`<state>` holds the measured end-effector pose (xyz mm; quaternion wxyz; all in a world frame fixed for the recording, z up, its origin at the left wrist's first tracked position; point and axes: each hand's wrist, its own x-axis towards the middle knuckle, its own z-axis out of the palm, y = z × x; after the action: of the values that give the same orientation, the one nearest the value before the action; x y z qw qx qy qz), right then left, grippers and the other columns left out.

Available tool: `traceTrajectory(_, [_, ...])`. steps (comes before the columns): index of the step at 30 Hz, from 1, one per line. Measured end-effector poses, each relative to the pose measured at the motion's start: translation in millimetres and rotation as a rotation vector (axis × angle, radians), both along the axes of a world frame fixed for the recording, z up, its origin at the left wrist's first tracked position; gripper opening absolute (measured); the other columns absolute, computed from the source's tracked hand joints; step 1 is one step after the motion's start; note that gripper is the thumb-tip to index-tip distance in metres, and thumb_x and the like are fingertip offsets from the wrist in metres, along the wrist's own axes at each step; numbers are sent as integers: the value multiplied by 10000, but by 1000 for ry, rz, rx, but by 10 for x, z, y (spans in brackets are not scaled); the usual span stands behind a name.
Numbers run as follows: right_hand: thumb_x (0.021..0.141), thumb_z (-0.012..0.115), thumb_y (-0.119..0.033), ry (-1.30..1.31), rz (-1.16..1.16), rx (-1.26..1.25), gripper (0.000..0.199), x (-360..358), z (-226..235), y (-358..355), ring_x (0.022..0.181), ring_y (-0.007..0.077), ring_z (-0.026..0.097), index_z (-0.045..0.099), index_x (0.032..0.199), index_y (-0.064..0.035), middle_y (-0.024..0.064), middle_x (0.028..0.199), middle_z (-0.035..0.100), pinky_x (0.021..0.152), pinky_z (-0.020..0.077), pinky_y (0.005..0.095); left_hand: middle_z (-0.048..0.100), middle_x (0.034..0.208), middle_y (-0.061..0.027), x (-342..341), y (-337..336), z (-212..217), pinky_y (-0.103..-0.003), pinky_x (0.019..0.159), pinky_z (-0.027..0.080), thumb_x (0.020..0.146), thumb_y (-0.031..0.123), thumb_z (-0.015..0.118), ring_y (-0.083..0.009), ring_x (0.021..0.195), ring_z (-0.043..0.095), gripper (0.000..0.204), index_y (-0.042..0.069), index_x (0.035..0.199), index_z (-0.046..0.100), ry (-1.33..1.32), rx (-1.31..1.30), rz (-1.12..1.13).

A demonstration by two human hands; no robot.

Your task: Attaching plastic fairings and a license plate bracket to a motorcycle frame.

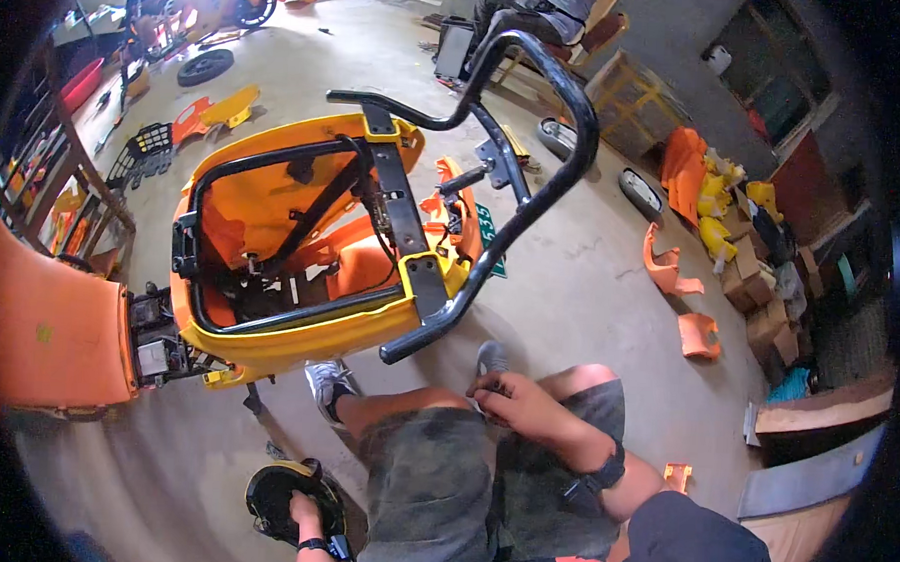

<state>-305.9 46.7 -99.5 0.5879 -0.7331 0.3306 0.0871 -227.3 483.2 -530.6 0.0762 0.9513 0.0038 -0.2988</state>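
Note:
In front of me stands a partly stripped scooter with a yellow and orange rear body point(299, 350). Its black tubular frame lies around the open seat bay, and a bent black grab rail point(586, 137) rises at the right end. My left hand point(303, 512) reaches down into a round black and yellow container point(264, 495) on the floor by my left leg; its fingertips are hidden inside. Over my lap, near my knees, my right hand point(505, 397) is closed with the fingers curled together. Something small and dark may be between them, too small to name.
Orange panels point(684, 175), yellow parts and cardboard boxes point(750, 272) line the right wall. A curved orange panel point(701, 336) lies on the floor nearby. A tyre point(206, 66) and black plastic basket point(142, 151) lie back left. A seated person point(533, 21) is at the back.

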Motion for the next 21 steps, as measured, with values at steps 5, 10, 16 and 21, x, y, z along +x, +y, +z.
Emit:
traceTrajectory(5, [932, 553, -183, -35, -20, 34, 224, -10, -38, 8, 651, 60, 474, 596, 1082, -23, -21, 776, 546, 554, 372, 212, 670, 899, -234, -82, -157, 147, -464, 759, 530, 828, 222, 614, -387, 843, 659, 384, -21, 1120, 563, -111, -49, 137])
traceTrajectory(10, [942, 534, -182, -53, 21, -3, 220, 33, -43, 8, 645, 67, 472, 596, 1083, -24, -23, 772, 544, 562, 382, 211, 667, 978, -231, -33, -176, 130, -465, 825, 512, 869, 227, 527, -379, 922, 648, 394, -14, 1176, 578, 72, -44, 20])
traceTrajectory(16, [896, 542, -184, 95, -54, -33, 242, 58, 59, 15, 740, 115, 549, 624, 1051, -17, 21, 845, 622, 655, 459, 269, 639, 1147, -177, 19, -111, 75, -384, 959, 441, 955, 214, 411, -308, 1121, 571, 355, 1, 1124, 638, 39, -463, -180])
traceTrajectory(21, [905, 548, -155, 52, -133, -32, 160, 63, 136, 150, 612, 59, 448, 620, 999, -47, -37, 730, 532, 538, 374, 207, 459, 611, 7, 2, -48, 350, -274, 462, 365, 896, 303, 522, -148, 533, 458, 235, 154, 719, 483, 478, -1027, 1425])
